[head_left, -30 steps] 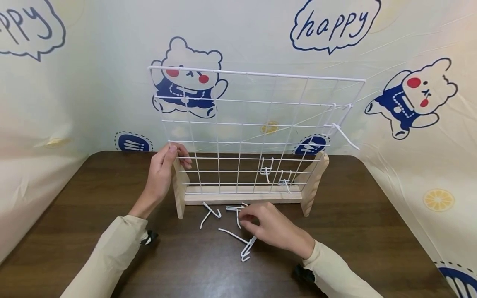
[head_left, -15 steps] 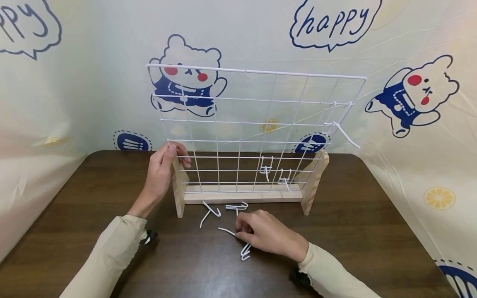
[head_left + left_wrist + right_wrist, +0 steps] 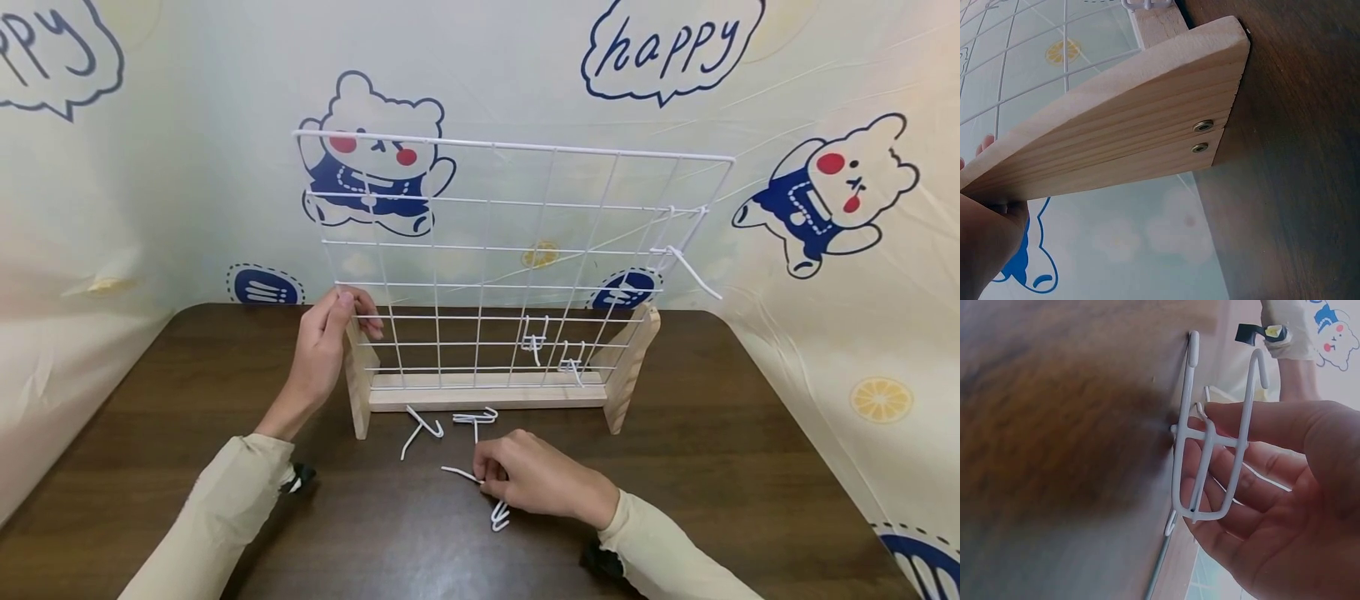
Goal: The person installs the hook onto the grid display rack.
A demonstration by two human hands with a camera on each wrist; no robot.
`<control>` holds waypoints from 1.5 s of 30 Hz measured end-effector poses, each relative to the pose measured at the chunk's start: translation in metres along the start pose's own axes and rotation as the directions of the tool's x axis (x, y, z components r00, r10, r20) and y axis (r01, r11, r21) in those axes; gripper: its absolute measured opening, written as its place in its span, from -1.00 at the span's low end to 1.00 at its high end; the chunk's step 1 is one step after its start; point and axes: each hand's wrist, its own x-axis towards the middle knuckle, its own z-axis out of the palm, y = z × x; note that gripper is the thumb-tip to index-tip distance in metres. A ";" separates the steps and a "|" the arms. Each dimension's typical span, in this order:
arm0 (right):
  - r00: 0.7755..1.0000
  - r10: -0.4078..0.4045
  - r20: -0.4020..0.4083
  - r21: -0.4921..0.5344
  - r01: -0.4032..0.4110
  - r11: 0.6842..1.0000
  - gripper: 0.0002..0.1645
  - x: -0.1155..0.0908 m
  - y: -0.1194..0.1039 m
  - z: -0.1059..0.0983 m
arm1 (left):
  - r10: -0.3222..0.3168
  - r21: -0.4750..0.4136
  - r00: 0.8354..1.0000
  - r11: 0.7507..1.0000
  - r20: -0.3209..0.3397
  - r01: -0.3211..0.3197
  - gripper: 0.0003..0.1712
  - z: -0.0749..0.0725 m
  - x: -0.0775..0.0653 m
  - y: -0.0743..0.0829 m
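Note:
A white wire grid rack [image 3: 513, 148] stands on a wooden base. My left hand [image 3: 318, 350] grips its left wooden upright [image 3: 1135, 119], thumb in front and fingers reaching behind. Just in front of the base, my right hand [image 3: 540, 475] pinches a white wire display hook [image 3: 1210, 515] between thumb and fingers, low over the table. The right wrist view shows the hook's U-shaped back with bent tips; the fingers partly hide its prong. Two loose hooks lie beyond: one at the left [image 3: 423, 423], and another hook [image 3: 475, 416] nearer the middle.
Three hooks hang on the grid's right side: an upper hook [image 3: 693, 273], a middle hook [image 3: 533, 342] and a low hook [image 3: 572, 365]. The brown table [image 3: 750, 467] reaches back to a printed curtain [image 3: 187, 167]. The right wooden upright [image 3: 633, 367] closes the rack's other end.
My right hand has come slightly toward me and left, from beside the nearest hook to pinching it. That hook has shifted a little. My left hand stays on the upright.

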 end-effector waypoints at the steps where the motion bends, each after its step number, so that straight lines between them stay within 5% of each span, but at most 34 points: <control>1: 1.000 -0.001 0.000 0.003 0.001 1.000 -0.87 0.000 0.000 0.000 | -0.001 0.000 1.000 1.000 0.000 0.001 -0.57 0.000 0.000 0.000; 13: 1.000 -0.003 0.005 0.098 0.003 0.995 -0.72 0.000 -0.002 -0.004 | -0.006 0.013 1.000 1.000 0.006 0.006 -0.56 -0.001 -0.001 0.001; 23: 0.998 -0.050 -0.037 0.177 0.056 0.983 -0.89 -0.001 -0.003 -0.012 | -0.006 -0.002 1.000 1.000 -0.002 0.006 -0.55 0.000 -0.001 0.001; 45: 0.990 -0.081 -0.113 0.190 0.101 0.976 -0.84 -0.004 -0.005 -0.021 | 0.001 0.009 1.000 1.000 0.007 -0.001 -0.55 0.000 0.000 0.000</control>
